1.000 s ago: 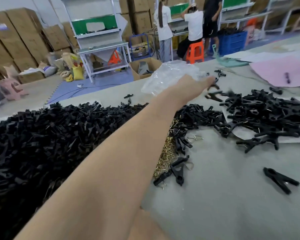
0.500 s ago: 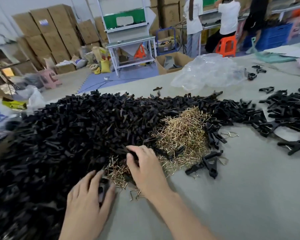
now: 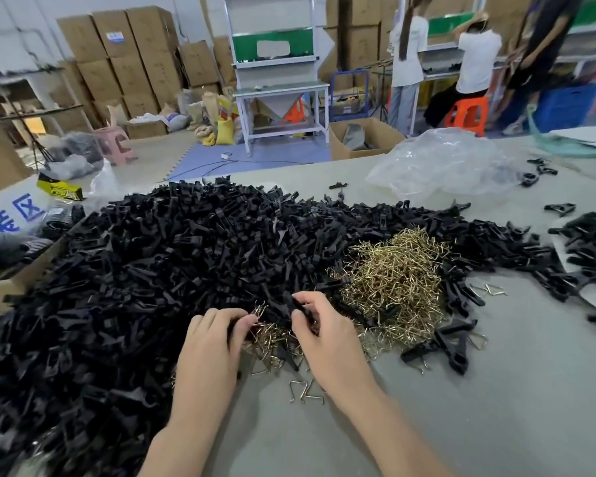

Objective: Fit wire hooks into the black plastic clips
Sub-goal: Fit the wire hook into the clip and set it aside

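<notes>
Clip (image 3: 299, 306): black, pinched in right hand's (image 3: 329, 335) fingertips, above the near hooks.
Wire hooks (image 3: 398, 275): brass heap on table (image 3: 496, 390), beside clip pile (image 3: 152, 270).
Left hand (image 3: 209, 346): fingers curled at the pile's edge; grip unclear.

Grey table (image 3: 496, 390): black clips (image 3: 135, 270), wire hooks (image 3: 396, 280).

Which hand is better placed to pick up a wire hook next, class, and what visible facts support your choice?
Probably the left hand: its fingertips sit right at the wire hooks, whereas the right hand already pinches a black clip. Whether the left holds anything is unclear.
</notes>
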